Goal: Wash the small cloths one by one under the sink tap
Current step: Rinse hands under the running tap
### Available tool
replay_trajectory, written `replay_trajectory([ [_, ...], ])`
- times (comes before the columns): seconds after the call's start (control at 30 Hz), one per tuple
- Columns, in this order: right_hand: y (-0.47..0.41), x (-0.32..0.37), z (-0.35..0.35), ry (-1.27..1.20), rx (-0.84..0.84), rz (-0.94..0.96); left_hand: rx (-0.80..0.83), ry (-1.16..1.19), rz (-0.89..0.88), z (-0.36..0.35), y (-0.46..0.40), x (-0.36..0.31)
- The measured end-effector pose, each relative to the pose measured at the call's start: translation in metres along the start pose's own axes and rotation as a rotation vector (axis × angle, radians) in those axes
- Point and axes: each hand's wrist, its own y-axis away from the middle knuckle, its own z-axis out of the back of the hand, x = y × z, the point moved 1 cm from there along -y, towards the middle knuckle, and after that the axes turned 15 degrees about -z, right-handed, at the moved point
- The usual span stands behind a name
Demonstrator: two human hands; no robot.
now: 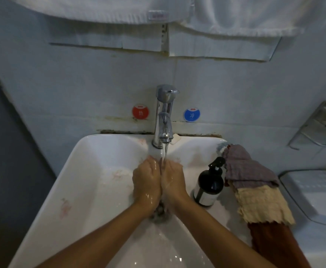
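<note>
Lying right of both hands [159,180]: stacked cloths [255,188].

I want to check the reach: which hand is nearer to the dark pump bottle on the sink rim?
Right. The right hand, under the running water, is just left of the dark pump bottle; the left hand lies beyond it, pressed against its far side.

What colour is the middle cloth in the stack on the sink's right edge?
Pale yellow, lying between a mauve cloth and a rust-brown one; head view.
</note>
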Motion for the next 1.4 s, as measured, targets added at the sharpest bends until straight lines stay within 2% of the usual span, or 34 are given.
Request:
replay_trajectory([
  [0.17,-0.002,-0.008,0.002,0.160,-0.062,0.015,0.016,-0.023,0.112,-0.004,0.009,0.002],
  [0.27,0.003,0.001,0.004,0.154,-0.065,0.039,0.011,-0.092,0.193,-0.003,0.006,-0.001],
  [0.3,0.005,0.006,0.005,0.147,-0.080,0.061,-0.004,-0.037,0.259,-0.001,0.004,-0.003],
  [0.37,0.011,0.018,0.009,0.157,-0.136,0.176,-0.051,0.216,0.423,0.000,0.000,-0.004],
  [0.47,0.017,0.043,0.018,0.173,-0.321,0.435,-0.088,0.511,0.632,0.005,-0.001,-0.011],
  [0.53,0.018,0.063,0.023,0.148,-0.362,0.608,-0.073,0.640,0.667,0.009,0.001,-0.022],
  [0.63,0.019,0.090,0.027,0.238,-0.351,0.838,-0.059,0.739,0.642,0.013,0.001,-0.033],
  [0.73,0.016,0.097,0.031,0.335,-0.406,0.920,-0.037,0.748,0.629,0.015,0.000,-0.036],
  [0.83,0.014,0.086,0.034,0.333,-0.458,0.984,-0.026,0.755,0.653,0.016,-0.002,-0.034],
  [0.93,0.017,0.060,0.031,0.206,-0.447,0.909,-0.005,0.755,0.678,0.012,-0.003,-0.028],
  [1.03,0.022,0.033,0.023,0.151,-0.414,0.589,0.024,0.796,0.674,0.012,-0.004,-0.026],
  [1.1,0.017,0.022,0.017,0.223,-0.211,0.254,0.032,0.789,0.639,0.013,-0.003,-0.029],
  [1.17,0.012,0.014,0.014,0.189,-0.047,0.061,0.046,0.594,0.501,0.009,-0.002,-0.027],
  [1.23,0.007,0.010,0.012,0.226,-0.068,0.081,0.044,0.413,0.350,0.004,0.000,-0.023],
  [1.3,0.004,0.006,0.010,0.210,-0.100,0.094,0.089,0.382,0.332,-0.001,0.001,-0.016],
  [1.4,0.001,0.003,0.006,0.178,-0.056,0.028,0.123,0.307,0.273,-0.003,0.002,-0.010],
])
